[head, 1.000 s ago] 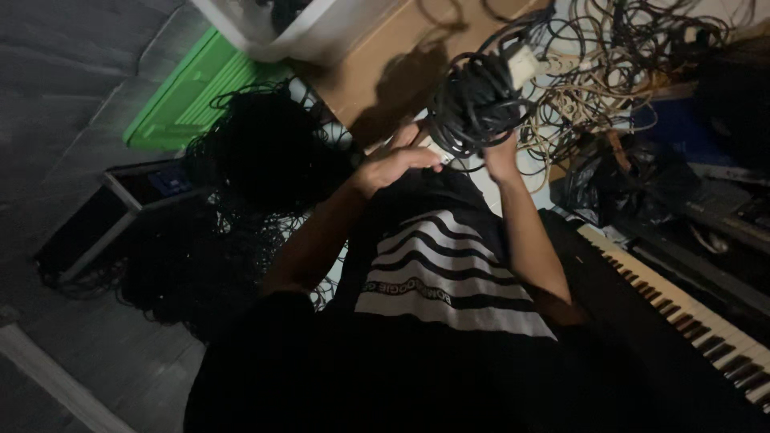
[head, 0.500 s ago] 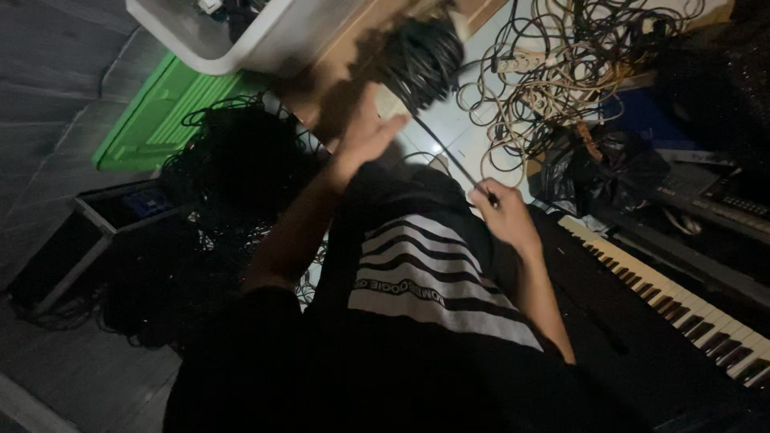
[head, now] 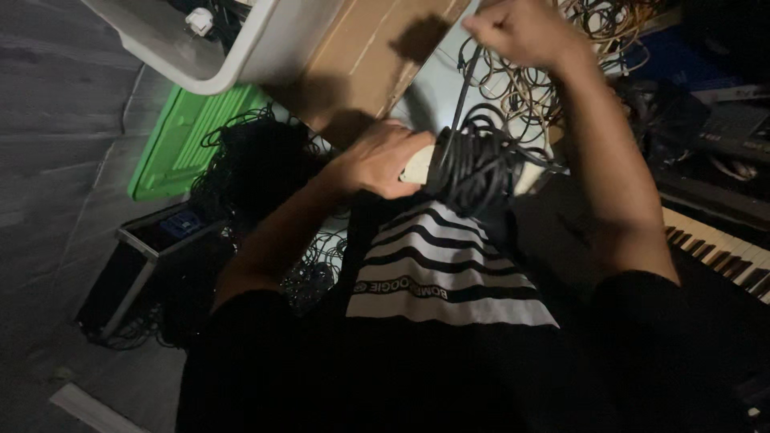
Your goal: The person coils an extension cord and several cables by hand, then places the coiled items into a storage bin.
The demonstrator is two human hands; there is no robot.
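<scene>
My left hand (head: pixel 377 160) grips the pale end of a flat spool (head: pixel 419 164) wrapped in a thick bundle of black cable (head: pixel 473 168), held just above my striped black shirt. My right hand (head: pixel 517 30) is raised near the top edge, fist closed on the loose strand of that cable (head: pixel 464 84), which runs taut down to the bundle.
A tangle of loose cables (head: pixel 593 32) lies behind my right hand. A keyboard (head: pixel 714 240) sits at the right. A white tub (head: pixel 200 48), a cardboard sheet (head: pixel 369 56), a green lid (head: pixel 184 136), a heap of black cables (head: pixel 265 168) and a black case (head: pixel 152 256) are at the left.
The cable bundle came down from the top toward my chest with my left hand. My right hand rose from beside my shirt to the top, pulling the strand up.
</scene>
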